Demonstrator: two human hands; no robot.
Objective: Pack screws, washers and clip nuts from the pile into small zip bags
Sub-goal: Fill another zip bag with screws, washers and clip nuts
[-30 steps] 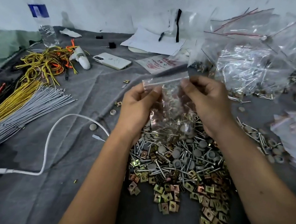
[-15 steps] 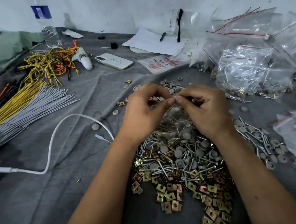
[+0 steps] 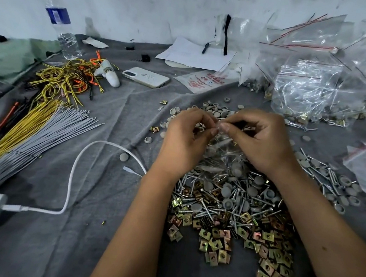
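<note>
Mixed pile (image 3: 233, 213) of screws, washers and clip nuts, mid-bench, near side. Above its far edge, small clear bag (image 3: 223, 152), mouth running left–right. Left hand (image 3: 185, 138) and right hand (image 3: 260, 138) equally near, fingers pinching the mouth at centre.

Both your bare arms reach up from the bottom of the frame and meet near the middle. Your left hand (image 3: 185, 138) is on the left, with its back to the camera and its fingers curled in. Your right hand (image 3: 260, 142) is on the right, fingers bent too. The thumbs and fingertips of both hands touch each other, pinching close together. Your wrists are well apart.
</note>
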